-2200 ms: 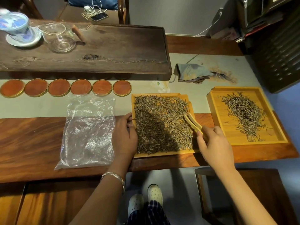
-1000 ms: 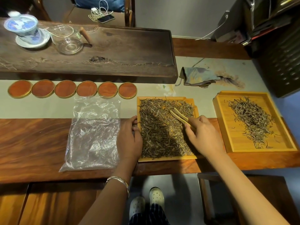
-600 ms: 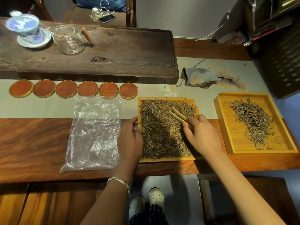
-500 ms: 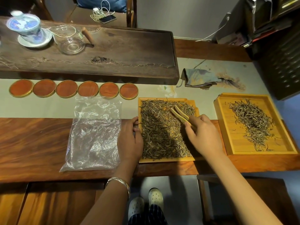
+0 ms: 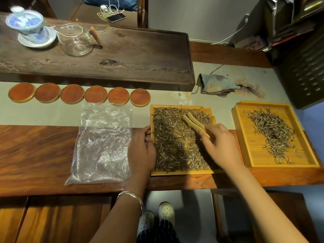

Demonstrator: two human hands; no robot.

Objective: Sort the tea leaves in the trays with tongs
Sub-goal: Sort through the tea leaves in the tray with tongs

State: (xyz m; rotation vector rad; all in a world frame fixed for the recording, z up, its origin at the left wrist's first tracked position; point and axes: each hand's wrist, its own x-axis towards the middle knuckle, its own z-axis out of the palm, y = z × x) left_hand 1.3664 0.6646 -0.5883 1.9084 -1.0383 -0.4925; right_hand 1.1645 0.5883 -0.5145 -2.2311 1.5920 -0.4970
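Right hand (image 5: 221, 146) clamps tongs (image 5: 196, 124), long axis pointing 11 o'clock over tea leaves (image 5: 173, 142); left hand (image 5: 141, 151) grips near tray (image 5: 182, 171) (destination tray (image 5: 242, 137) at 3 o'clock).

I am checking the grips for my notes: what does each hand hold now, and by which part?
The right hand holds the pale bamboo tongs by their near end. The left hand grips the left rim of the full yellow wooden tray.

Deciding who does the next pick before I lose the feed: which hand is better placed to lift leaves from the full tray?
Right. The right hand already holds the tongs with their tips over the full tray. The left hand grips that tray's left edge, steadying it.
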